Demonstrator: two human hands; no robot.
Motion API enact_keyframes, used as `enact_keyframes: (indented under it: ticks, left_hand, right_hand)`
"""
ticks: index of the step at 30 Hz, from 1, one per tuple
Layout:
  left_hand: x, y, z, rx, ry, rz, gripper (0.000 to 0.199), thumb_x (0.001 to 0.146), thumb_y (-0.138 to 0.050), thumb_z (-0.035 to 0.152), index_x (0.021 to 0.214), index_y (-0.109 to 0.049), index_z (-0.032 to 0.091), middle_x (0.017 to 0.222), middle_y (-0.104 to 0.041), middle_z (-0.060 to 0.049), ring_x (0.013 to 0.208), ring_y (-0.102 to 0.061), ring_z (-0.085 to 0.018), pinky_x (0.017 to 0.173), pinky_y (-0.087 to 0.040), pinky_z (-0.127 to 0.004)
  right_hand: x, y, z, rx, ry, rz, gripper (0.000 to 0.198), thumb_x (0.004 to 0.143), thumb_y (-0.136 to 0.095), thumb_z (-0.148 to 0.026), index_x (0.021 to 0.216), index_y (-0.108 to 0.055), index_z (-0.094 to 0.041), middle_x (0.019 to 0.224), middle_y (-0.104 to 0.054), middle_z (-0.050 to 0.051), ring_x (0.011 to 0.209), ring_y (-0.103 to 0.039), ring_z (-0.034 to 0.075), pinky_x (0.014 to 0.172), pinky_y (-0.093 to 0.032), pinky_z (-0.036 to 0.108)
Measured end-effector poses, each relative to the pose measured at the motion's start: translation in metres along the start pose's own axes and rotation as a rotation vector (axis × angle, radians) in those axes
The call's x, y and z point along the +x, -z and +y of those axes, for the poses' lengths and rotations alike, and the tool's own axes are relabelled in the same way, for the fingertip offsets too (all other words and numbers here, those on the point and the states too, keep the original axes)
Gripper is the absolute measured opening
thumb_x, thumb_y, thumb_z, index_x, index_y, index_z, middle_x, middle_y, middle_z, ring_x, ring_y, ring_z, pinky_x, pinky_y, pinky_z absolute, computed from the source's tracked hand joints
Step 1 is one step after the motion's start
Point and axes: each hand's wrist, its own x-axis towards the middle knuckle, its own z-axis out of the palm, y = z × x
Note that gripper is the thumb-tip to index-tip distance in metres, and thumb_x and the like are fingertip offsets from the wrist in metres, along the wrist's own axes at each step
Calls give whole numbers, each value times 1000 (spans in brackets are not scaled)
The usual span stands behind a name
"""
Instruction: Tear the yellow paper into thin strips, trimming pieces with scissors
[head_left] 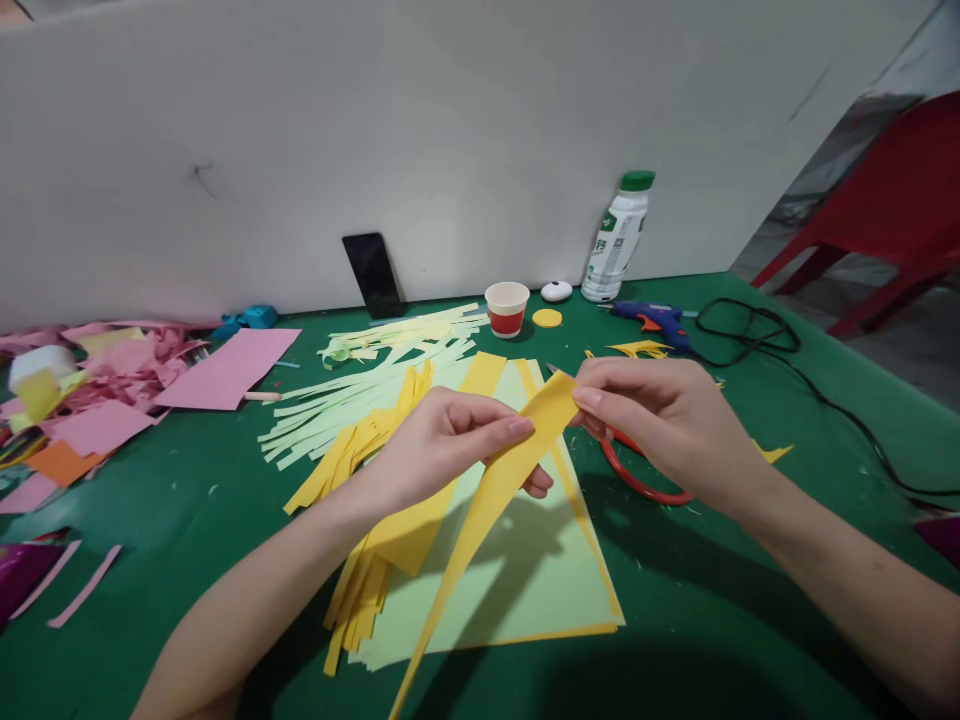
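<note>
A long yellow paper strip (491, 490) is held up between my two hands, its lower end hanging toward me. My left hand (457, 440) pinches it between thumb and fingers partway along. At the upper end, my right hand (645, 410) grips the corner with thumb and forefinger. Beneath them lie pale green paper sheets (517, 590), with yellow edges showing under them. Several cut yellow strips (360, 600) lie at the left of the sheets. Red-handled scissors (645, 488) rest under my right hand, mostly hidden by it.
Pale green fringed strips (315, 420) lie behind my left hand. A paper cup (507, 310), a bottle (619, 240) and a phone (372, 275) stand by the white wall. A blue glue gun (651, 318) trails a black cord (825, 395) rightward. Pink paper scraps (135, 365) cover the left side.
</note>
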Motion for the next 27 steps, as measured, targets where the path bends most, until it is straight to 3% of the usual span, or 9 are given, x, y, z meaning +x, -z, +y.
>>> enact_keyframes:
  ticks: [3, 6, 8, 13, 16, 22, 25, 27]
  left_hand:
    - [0, 2, 2, 71, 37, -46, 30, 85, -52, 35, 69, -66, 14, 67, -71, -3, 57, -59, -8, 58, -44, -18]
    - [0, 1, 3, 200, 82, -121, 35, 86, -50, 35, 62, -61, 12, 63, -69, -1, 39, -29, -3, 38, -24, -17]
    - [-1, -1, 4, 229, 116, -189, 35, 85, -50, 35, 60, -57, 12, 58, -66, 1, 40, -15, -4, 35, -14, -20]
    - [-3, -4, 5, 285, 199, -271, 35, 83, -50, 33, 54, -48, 13, 41, -40, 7, 39, -12, -3, 36, -11, -22]
    - [-3, -6, 6, 276, 218, -285, 34, 80, -55, 29, 52, -43, 14, 40, -26, 9, 37, -12, -3, 36, -10, -22]
    - [-5, -8, 5, 199, 248, -338, 37, 80, -54, 29, 49, -40, 14, 39, -34, 8, 36, -13, -3, 34, -11, -21]
    - [-11, -3, 1, 180, 254, -320, 32, 81, -53, 28, 53, -50, 13, 44, -47, 4, 38, -16, -4, 35, -13, -21]
    - [-15, 1, -2, 183, 250, -294, 34, 84, -50, 29, 55, -57, 12, 46, -48, 4, 39, -16, -4, 36, -14, -21]
  right_hand:
    - [2, 1, 4, 94, -87, -171, 24, 84, -43, -26, 61, -46, -18, 57, -43, -3, 53, -40, 9, 49, -32, 23]
    - [2, -1, 5, 41, -100, -344, 22, 85, -43, -29, 68, -52, -17, 58, -43, -4, 53, -39, 8, 50, -32, 22]
    - [2, -3, 4, -22, -80, -440, 23, 84, -45, -29, 65, -51, -17, 55, -40, -5, 50, -34, 6, 47, -28, 21]
    - [1, -7, 3, -31, -31, -578, 26, 82, -45, -22, 57, -43, -16, 53, -35, -6, 50, -30, 5, 45, -21, 21]
    - [1, -7, 4, -26, 4, -610, 26, 80, -45, -19, 55, -40, -16, 51, -30, -6, 49, -27, 5, 44, -20, 21]
    - [4, 12, 9, -37, 37, -703, 23, 76, -46, -13, 53, -43, -16, 49, -35, -6, 47, -31, 5, 45, -25, 20]
    - [9, 29, 14, -54, -17, -596, 27, 77, -47, -17, 51, -39, -17, 46, -33, -6, 44, -29, 5, 41, -22, 21]
    - [10, 33, 15, -57, -67, -492, 29, 81, -44, -23, 53, -40, -18, 46, -33, -6, 43, -30, 5, 40, -21, 21]
